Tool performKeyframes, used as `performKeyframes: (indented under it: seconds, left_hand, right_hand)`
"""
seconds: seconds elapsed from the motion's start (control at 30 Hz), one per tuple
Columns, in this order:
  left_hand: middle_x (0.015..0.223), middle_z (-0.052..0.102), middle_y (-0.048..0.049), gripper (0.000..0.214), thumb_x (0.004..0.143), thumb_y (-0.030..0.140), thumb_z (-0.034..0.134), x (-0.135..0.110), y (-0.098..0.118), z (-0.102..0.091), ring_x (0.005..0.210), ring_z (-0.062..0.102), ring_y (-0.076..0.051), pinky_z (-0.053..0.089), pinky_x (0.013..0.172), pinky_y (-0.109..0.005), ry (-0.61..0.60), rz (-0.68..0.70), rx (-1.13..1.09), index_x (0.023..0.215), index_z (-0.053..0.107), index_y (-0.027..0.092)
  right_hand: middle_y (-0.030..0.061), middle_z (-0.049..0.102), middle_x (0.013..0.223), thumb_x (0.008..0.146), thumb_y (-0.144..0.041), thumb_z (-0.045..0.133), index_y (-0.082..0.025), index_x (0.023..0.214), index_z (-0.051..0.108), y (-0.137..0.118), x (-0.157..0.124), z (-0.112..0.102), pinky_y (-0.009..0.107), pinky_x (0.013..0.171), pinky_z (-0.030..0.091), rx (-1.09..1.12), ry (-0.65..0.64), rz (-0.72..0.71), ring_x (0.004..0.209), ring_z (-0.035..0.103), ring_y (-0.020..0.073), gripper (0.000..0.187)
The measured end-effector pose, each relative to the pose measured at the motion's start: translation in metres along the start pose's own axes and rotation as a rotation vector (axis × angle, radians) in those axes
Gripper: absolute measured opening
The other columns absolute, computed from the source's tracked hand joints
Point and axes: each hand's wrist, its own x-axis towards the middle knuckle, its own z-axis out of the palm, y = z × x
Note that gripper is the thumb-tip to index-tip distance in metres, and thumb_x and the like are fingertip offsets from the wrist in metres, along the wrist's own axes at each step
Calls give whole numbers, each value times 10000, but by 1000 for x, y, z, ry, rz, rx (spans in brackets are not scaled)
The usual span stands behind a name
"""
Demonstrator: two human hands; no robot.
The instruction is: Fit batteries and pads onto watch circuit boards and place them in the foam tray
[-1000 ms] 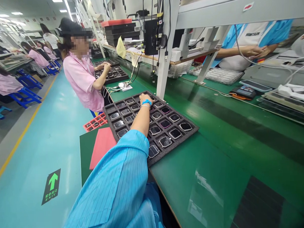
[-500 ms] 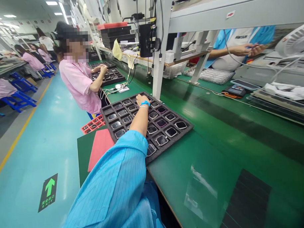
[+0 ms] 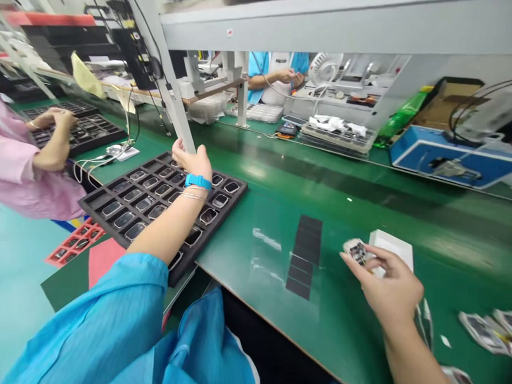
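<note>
My left hand (image 3: 193, 161) is raised over a black foam tray (image 3: 94, 202), its fingers apart and nothing visible in them. A blue band circles that wrist. Rounded-square watch screens (image 3: 145, 203) lie in the tray's compartments. At the right, my right hand (image 3: 391, 282) pinches a small watch body (image 3: 355, 251) between thumb and fingers, its circuit parts facing up. Just behind that hand stands a white box (image 3: 394, 247). Several similar watch parts (image 3: 483, 331) lie blurred on the green bench at lower right.
Black strips (image 3: 304, 257) lie on the green bench (image 3: 257, 214). A grey post (image 3: 172, 88) and shelf beam (image 3: 338, 29) stand beyond the tray. At left a co-worker's pink sleeve (image 3: 11, 161) is near; another person (image 3: 277, 76) works opposite. A blue box (image 3: 452, 157) sits back right.
The view has swung right, bringing my right hand with the watch body into sight. My left hand has lifted from the tray's compartments, its fingers now spread above them.
</note>
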Motion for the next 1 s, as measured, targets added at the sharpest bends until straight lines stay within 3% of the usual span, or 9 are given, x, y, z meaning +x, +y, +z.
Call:
performKeyframes:
  seconds: [0.13, 0.17, 0.3, 0.37, 0.47, 0.53, 0.7, 0.83, 1.0]
  left_hand:
    - [1293, 500, -91, 581, 774, 20, 678, -94, 28, 11, 1265, 466, -186, 363, 1086, -387, -257, 65, -353, 1260, 425, 213]
    - [1201, 565, -72, 561, 756, 77, 724, -121, 30, 12, 1176, 544, -185, 420, 1030, -376, -417, 48, -386, 1236, 469, 217]
    - [1102, 669, -91, 677, 673, 309, 840, -209, 23, 10, 1059, 641, -233, 486, 946, -398, -1434, -312, -535, 1287, 573, 212]
    - [1149, 681, -114, 676, 645, 358, 859, -232, 14, 7, 1080, 644, -259, 488, 954, -409, -1643, -513, -564, 1262, 631, 200]
    - [1124, 705, -102, 596, 649, 343, 864, -241, 2, 5, 1039, 663, -247, 504, 932, -407, -1673, -713, -563, 1201, 689, 206]
    - [1072, 722, -88, 564, 611, 289, 888, -238, -2, 3, 985, 677, -219, 517, 911, -376, -1650, -749, -559, 1144, 722, 207]
    - [950, 735, -73, 488, 537, 279, 918, -226, -3, -7, 864, 690, -193, 560, 804, -307, -1531, -704, -569, 986, 762, 173]
    - [989, 728, -50, 538, 580, 326, 899, -219, -2, -18, 837, 693, -184, 587, 718, -287, -1483, -680, -570, 1079, 723, 227]
    - [973, 728, -31, 484, 544, 228, 912, -218, -5, -19, 848, 681, -159, 586, 735, -263, -1453, -536, -593, 996, 739, 238]
  right_hand:
    - [-30, 598, 628, 640, -537, 822, -238, 950, 721, -17, 3, 5, 368, 673, 503, 107, -16, 35, 599, 575, 183, 442]
    - [-18, 635, 685, 639, -515, 830, -234, 951, 717, -23, 4, 6, 371, 674, 515, 160, -25, 16, 585, 566, 167, 435]
    - [89, 691, 1110, 651, -432, 828, -206, 893, 706, -36, 2, 16, 388, 763, 558, 282, -56, -95, 788, 652, 187, 353]
    - [104, 663, 1166, 689, -416, 791, -205, 887, 710, -35, -2, 22, 395, 818, 561, 283, -53, -95, 993, 653, 234, 300]
    - [85, 641, 1132, 706, -372, 770, -217, 883, 718, -28, -9, 27, 438, 920, 536, 222, -38, -100, 1088, 622, 255, 241]
    - [74, 639, 1097, 710, -336, 773, -227, 895, 723, -26, -14, 27, 468, 977, 504, 161, -59, -152, 1083, 616, 259, 221]
    - [77, 663, 1125, 787, -355, 754, -240, 1088, 695, -34, -20, 19, 455, 976, 499, 178, -242, -235, 1083, 616, 251, 328]
    - [65, 707, 1047, 908, -306, 632, -238, 1026, 692, -45, -23, 14, 412, 944, 512, 219, -185, -267, 1022, 643, 215, 149]
    - [36, 733, 990, 910, -276, 635, -249, 910, 704, -46, -28, 20, 414, 980, 487, 134, -175, -364, 936, 663, 191, 75]
